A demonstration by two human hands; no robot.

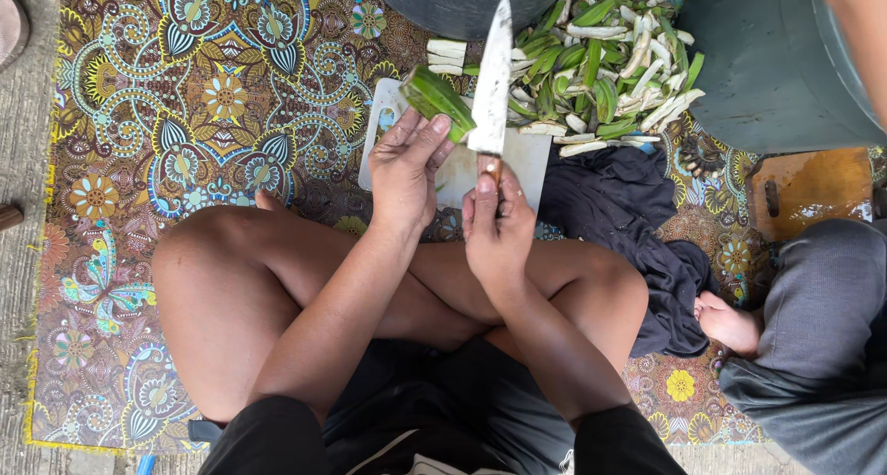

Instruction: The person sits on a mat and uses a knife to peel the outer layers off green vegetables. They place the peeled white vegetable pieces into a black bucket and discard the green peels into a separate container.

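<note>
Banana [438, 100]: green, unpeeled, held just above the white cutting board [531, 161], out in front of the crossed legs.
Left hand [407, 170]: grip pinching the banana's near end, fingers wrapped under it, thumb on top.
Right hand [496, 224]: grip pressed together around the knife [492, 78] handle, forefinger laid along its top.
Knife: blade points straight away from the body; its edge touches the banana at the right-hand end.
Axis: banana's long axis runs up-left to down-right, slanting across the blade rather than along it.
Which way: banana lies left of the blade and just beyond the left hand; the left hand is the nearer one, the right hand reaches it only through the blade.
Pile [605, 64]: green peel strips and pale peeled pieces heaped beyond the board, to the right.
Cloth [619, 212]: dark, crumpled, beside the right knee.
Mat [203, 96]: patterned, under everything.
Other person: a grey-clad leg [818, 346] and bare foot [725, 322] at the right edge, apart from the hands.
</note>
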